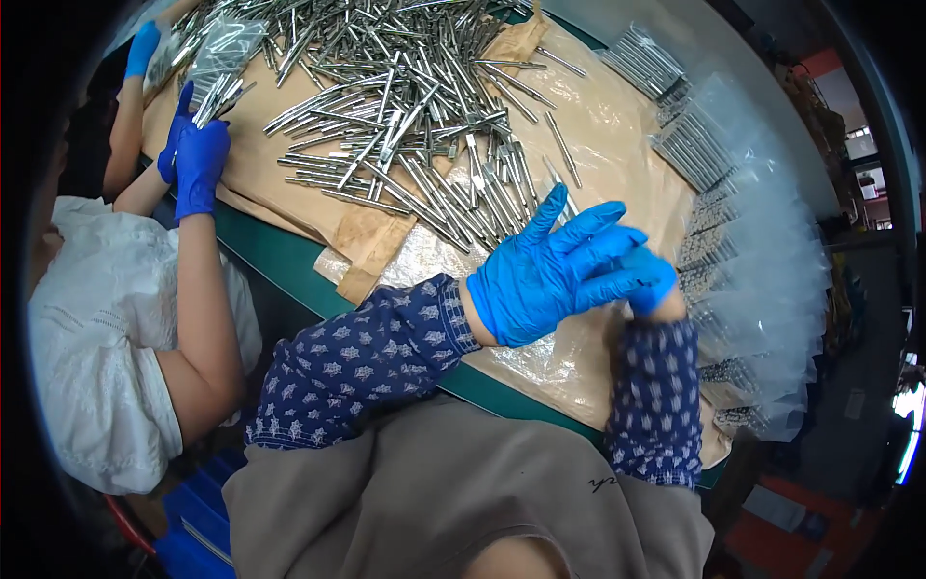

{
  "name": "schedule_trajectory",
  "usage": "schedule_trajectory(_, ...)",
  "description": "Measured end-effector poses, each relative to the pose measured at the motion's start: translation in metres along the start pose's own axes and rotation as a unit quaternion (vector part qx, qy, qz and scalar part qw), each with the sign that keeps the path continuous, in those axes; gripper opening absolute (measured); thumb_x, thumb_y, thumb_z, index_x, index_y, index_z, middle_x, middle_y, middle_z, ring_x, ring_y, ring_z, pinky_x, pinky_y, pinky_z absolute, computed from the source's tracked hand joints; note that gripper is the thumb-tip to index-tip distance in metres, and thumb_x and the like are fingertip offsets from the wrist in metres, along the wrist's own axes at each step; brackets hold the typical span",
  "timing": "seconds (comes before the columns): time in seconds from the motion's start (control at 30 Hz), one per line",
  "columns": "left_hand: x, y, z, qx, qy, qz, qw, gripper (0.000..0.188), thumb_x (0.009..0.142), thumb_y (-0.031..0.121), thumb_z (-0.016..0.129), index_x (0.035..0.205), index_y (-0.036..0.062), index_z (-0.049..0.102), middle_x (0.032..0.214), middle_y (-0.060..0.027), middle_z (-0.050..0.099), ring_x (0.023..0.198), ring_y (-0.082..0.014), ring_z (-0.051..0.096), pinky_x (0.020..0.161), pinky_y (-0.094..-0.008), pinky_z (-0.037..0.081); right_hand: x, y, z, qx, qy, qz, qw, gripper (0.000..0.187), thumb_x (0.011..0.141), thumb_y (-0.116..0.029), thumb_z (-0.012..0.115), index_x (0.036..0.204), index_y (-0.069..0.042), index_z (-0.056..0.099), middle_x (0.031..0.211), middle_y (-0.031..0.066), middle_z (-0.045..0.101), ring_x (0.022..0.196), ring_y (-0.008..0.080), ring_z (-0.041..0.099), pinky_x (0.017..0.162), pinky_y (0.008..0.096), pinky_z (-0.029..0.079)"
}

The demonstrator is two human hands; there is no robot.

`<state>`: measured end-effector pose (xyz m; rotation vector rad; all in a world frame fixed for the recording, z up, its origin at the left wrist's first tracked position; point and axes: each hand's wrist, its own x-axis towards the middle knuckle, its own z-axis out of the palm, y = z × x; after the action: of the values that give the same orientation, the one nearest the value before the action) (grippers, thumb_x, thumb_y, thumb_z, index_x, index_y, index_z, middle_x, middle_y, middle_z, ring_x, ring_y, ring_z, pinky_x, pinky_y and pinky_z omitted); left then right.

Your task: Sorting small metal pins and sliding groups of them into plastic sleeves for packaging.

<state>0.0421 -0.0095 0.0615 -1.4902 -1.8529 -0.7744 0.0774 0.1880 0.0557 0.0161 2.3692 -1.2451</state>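
Note:
My left hand (529, 278), in a light blue glove, is raised above the near part of the table with its fingers spread and nothing in it. Just beside it on the right, my right hand (658, 280) wears a glove of the same blue. Its fingers are mostly hidden behind the left fingers and partly smeared, so any contact or held thing cannot be made out. Beyond the left fingertips lies a large heap of slim, shiny metal rods (395, 125), with some loose ones (563, 150) at its right edge.
Clear plastic bags (772, 261) fan along the right edge, several with rows of rods (694, 152). Brown paper and plastic sheeting (617, 125) cover the green table (260, 256). At left, a co-worker's purple-gloved hand (201, 159) holds rods and a bag; another blue-gloved hand (143, 48) is behind.

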Motion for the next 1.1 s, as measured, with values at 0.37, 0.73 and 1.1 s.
schedule_trajectory(0.37,-0.037,-0.005,0.001,-0.267,0.008,-0.214,0.94,0.051,0.081,0.001,0.057,0.13,0.0046,0.043,0.08,-0.008,0.059,0.068,-0.0236,0.058,0.061,-0.0322,0.049,0.009,-0.043,-0.016,0.246,0.158,-0.119,0.949,0.021,0.085,-0.024,0.057,0.088,-0.003,0.059,0.068,0.0065,0.061,0.064,0.0125,0.059,0.05,0.0209,0.04)
schedule_trajectory(0.73,-0.07,-0.065,-0.021,-0.705,0.381,-0.482,0.354,0.031,0.092,0.027,0.052,0.117,0.0081,0.053,0.067,0.0015,0.049,0.053,-0.0113,0.044,0.057,-0.0332,0.048,0.114,-0.025,-0.007,-0.188,0.266,-0.016,0.945,0.026,0.081,-0.019,0.054,0.102,-0.004,0.057,0.09,0.019,0.062,0.085,0.0301,0.06,0.077,0.0349,0.047)
schedule_trajectory(1.1,-0.07,-0.071,-0.024,-0.718,0.395,-0.493,0.29,0.024,0.093,0.022,0.05,0.111,0.0078,0.056,0.062,0.0036,0.04,0.048,-0.01,0.037,0.054,-0.0339,0.047,0.078,-0.047,0.036,-0.273,0.196,-0.022,0.942,0.09,0.064,-0.046,0.076,0.131,0.001,0.038,0.111,0.0221,0.055,0.101,0.032,0.057,0.088,0.0371,0.045)
